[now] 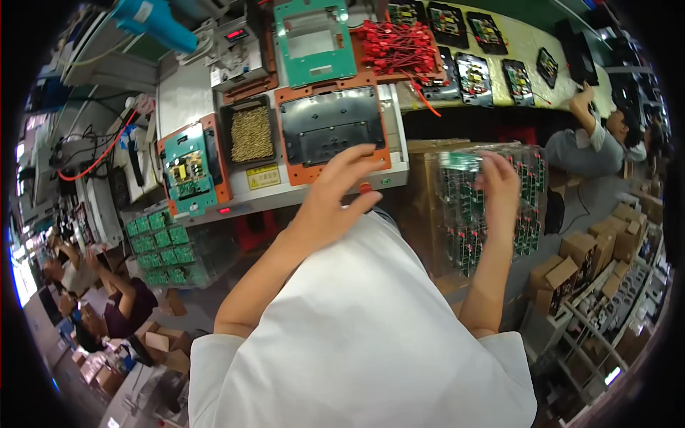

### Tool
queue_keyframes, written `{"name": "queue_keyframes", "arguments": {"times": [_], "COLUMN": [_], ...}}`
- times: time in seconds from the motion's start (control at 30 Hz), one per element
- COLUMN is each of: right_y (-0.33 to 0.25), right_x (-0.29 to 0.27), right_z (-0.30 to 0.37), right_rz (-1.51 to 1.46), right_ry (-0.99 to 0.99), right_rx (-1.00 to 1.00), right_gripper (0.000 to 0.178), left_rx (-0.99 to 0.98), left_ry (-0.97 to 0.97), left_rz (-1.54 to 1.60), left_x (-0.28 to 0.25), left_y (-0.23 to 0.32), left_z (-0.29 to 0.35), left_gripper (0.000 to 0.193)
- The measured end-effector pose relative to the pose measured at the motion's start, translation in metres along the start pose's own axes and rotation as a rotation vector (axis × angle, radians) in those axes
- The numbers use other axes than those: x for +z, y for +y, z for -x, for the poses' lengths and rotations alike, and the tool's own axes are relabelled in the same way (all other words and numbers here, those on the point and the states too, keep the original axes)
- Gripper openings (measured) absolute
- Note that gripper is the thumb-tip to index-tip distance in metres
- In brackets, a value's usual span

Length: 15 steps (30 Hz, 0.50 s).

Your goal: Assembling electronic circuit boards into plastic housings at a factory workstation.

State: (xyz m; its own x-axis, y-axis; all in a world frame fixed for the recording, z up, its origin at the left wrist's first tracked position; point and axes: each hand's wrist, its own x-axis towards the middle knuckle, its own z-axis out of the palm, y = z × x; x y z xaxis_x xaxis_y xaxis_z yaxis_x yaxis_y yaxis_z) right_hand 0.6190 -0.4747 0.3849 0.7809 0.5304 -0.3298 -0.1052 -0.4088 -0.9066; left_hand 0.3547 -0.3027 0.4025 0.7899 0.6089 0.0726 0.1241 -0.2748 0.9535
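My left hand point(332, 196) spread, black casing point(325, 121) just ahead; right hand point(504, 182) over green boards point(464, 239), grip too blurred to tell.

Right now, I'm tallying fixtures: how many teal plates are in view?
2: one windowed plate beyond the black panel near the left hand; one solid-edged plate farther left, bearing a circuit board. Others may be hidden.

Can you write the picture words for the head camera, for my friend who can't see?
Someone in a white shirt spreads the left hand by a black panel in an orange frame, with the right hand over green circuit boards, too blurred to tell if it holds one. Nearby are red wires and small brass-coloured parts.
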Motion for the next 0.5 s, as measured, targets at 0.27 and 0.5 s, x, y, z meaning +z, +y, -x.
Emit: {"name": "queue_keyframes", "arguments": {"times": [0.27, 0.5], "right_y": [-0.001, 0.005], "right_x": [0.152, 0.164], "right_z": [-0.037, -0.062], "right_rz": [-0.073, 0.409], "right_ry": [-0.606, -0.693], "right_rx": [-0.137, -0.866], "right_gripper": [0.026, 0.028], "left_rx": [-0.104, 0.176], "left_ry": [0.145, 0.143], "left_rz": [-0.164, -0.469], "left_x": [-0.034, -0.043], "left_y": [-0.058, -0.104], "left_z": [-0.028, -0.018], "left_gripper": [0.022, 0.030]}}
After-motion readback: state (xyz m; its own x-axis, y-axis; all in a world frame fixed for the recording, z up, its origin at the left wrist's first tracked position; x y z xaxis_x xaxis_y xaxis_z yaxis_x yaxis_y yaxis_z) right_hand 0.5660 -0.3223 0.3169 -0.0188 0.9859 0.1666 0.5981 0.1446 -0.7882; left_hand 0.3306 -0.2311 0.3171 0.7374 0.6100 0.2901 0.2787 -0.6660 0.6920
